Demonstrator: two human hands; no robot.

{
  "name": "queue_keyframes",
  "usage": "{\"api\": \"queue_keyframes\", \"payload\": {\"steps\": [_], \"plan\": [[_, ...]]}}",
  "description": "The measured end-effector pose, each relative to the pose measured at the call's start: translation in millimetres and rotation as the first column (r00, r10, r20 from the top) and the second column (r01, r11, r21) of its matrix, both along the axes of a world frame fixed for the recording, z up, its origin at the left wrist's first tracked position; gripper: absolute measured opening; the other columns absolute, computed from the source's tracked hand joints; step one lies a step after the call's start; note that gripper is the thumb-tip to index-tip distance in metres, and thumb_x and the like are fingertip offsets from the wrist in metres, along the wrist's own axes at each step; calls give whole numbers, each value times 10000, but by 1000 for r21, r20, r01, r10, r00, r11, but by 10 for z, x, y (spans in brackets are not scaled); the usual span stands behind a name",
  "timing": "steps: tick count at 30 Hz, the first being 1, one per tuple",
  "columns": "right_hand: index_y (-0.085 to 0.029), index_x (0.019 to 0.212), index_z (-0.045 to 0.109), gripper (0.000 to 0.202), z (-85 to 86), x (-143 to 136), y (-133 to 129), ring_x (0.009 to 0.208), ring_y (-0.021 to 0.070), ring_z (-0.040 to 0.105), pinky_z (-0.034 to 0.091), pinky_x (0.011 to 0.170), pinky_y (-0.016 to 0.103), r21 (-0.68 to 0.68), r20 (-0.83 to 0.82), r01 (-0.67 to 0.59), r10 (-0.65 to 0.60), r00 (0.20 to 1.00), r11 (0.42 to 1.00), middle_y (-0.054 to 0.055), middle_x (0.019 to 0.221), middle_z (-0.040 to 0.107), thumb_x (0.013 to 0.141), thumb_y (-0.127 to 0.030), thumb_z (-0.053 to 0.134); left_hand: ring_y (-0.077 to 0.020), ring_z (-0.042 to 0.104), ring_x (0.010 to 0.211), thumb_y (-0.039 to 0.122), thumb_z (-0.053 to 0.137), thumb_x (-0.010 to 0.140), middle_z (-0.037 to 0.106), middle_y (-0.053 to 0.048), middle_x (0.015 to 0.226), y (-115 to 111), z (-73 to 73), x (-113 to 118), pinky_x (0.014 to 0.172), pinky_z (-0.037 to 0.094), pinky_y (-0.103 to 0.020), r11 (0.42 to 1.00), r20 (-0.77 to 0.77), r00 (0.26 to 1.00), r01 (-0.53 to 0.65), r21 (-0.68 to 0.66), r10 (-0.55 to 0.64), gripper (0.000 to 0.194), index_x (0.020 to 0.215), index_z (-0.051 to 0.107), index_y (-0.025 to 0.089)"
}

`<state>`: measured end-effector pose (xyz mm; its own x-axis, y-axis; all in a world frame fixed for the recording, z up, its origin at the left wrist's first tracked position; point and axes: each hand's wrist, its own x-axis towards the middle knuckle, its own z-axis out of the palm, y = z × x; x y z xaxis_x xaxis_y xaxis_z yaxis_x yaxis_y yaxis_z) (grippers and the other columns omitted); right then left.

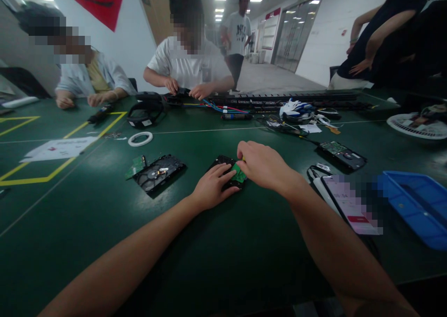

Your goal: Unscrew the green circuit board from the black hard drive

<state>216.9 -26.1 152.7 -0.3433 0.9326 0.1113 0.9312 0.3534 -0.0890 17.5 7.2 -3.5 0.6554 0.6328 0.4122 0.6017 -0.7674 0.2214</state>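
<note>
Spreads the left hand (213,186) over a black drive (222,160) lying on the green desk (216,266); pinches a mostly hidden yellow object (243,158) in the right hand (260,163), above the drive's green circuit board (239,174). To the left, a second black drive (164,172); right of the forearm, a phone (342,198) and a blue tray (415,210).

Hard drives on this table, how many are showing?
3: the left drive, near the white ring; the middle drive, partly under the left hand; the right drive, beyond the phone. More could be hidden.
</note>
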Motion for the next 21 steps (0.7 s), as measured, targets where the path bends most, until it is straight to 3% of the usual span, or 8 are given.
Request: {"api": "queue_keyframes", "payload": {"steps": [5,13,21], "plan": [[-151,1165,617,260,-15,-5,6,946,270,682,428,726,365,-5,-33,-21,21,999,1000,142,1142,704,916,-170,544,-339,472,1466,562,617,1009,519,-108,1573,4,-5,7,1222,417,-548,1000,-12,1000,-9,-9,9,591,1513,554,261],[-130,1180,620,290,-20,-16,9,876,324,699,393,650,378,32,62,135,-136,989,990,183,1045,731,1014,-339,504,-343,468,1470,563,621,1005,511,-115,1578,4,-9,1,1211,428,-555,1000,2,1000,-4,-1,4,608,1526,538,260],[-166,1102,642,217,-20,19,7,907,242,651,399,706,355,15,-15,-57,57,998,998,131,1123,692,911,-140,542,-349,473,1463,560,625,1004,520,-115,1570,-2,-1,-4,1210,427,-568,1000,-1,1000,0,1,0,600,1515,552,253]]}}
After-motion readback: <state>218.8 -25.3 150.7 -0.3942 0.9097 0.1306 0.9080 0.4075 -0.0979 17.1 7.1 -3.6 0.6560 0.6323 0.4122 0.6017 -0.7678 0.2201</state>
